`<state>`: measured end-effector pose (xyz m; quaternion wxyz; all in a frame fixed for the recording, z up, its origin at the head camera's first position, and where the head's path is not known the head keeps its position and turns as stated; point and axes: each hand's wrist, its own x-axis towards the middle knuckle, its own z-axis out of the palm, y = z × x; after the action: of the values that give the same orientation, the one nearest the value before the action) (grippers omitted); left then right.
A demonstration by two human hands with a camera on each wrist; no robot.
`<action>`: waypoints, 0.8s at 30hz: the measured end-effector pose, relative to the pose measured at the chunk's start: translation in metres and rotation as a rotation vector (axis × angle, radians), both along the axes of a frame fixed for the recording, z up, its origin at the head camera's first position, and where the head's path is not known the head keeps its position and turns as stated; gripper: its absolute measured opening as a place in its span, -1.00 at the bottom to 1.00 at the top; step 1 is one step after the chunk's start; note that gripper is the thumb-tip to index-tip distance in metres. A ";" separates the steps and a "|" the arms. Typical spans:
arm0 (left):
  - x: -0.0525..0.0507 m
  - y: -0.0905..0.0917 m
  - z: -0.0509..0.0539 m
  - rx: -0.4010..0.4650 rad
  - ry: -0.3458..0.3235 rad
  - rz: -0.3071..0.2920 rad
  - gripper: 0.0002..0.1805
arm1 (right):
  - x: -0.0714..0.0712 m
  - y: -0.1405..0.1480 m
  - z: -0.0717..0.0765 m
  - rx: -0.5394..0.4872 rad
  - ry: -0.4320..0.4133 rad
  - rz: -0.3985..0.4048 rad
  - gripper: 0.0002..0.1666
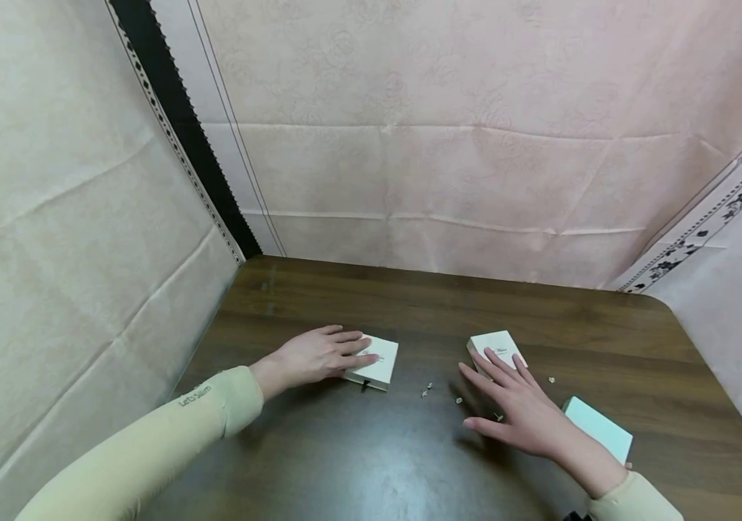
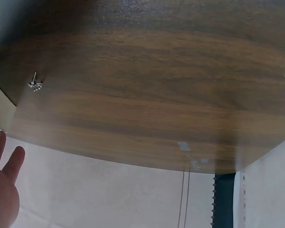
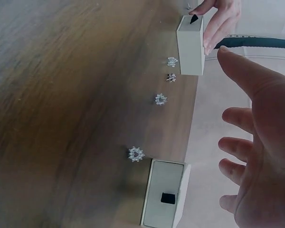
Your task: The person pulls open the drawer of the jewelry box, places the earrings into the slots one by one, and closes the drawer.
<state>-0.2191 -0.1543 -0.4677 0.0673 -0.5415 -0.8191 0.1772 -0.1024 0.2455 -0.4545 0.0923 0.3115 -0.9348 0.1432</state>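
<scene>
Touching a white box [image 1: 385,363], the left fingers [image 1: 352,348] lie apart; the right fingers [image 1: 483,381] hover splayed.

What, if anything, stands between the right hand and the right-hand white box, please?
Nothing visible: in the head view, the right hand overlaps the right-hand white box. A small silvery ornament lies on the table near the box, not between them.

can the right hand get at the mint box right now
Probably yes: the right hand looks empty, and the mint box lies beside its forearm with nothing visible on top. That forearm hides part of it in the head view, so the hand would likely need to draw back.
</scene>
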 end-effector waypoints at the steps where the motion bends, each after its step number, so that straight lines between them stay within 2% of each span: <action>1: 0.000 0.001 0.000 0.004 0.008 -0.005 -0.29 | 0.000 0.000 0.000 0.002 0.007 0.003 -0.08; 6: 0.003 0.006 -0.002 0.028 0.045 -0.004 -0.30 | -0.003 -0.002 0.001 0.007 0.033 0.019 -0.08; 13: 0.013 0.014 -0.005 0.119 0.038 0.067 -0.31 | -0.010 -0.008 0.003 0.001 0.024 0.027 -0.08; 24: 0.025 0.034 -0.015 0.231 0.105 0.133 -0.36 | -0.017 -0.021 0.000 0.017 -0.009 -0.014 -0.09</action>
<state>-0.1938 -0.1202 -0.4826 0.1598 -0.4646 -0.8635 0.1140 -0.1190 0.2242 -0.4546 0.0863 0.3051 -0.9386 0.1363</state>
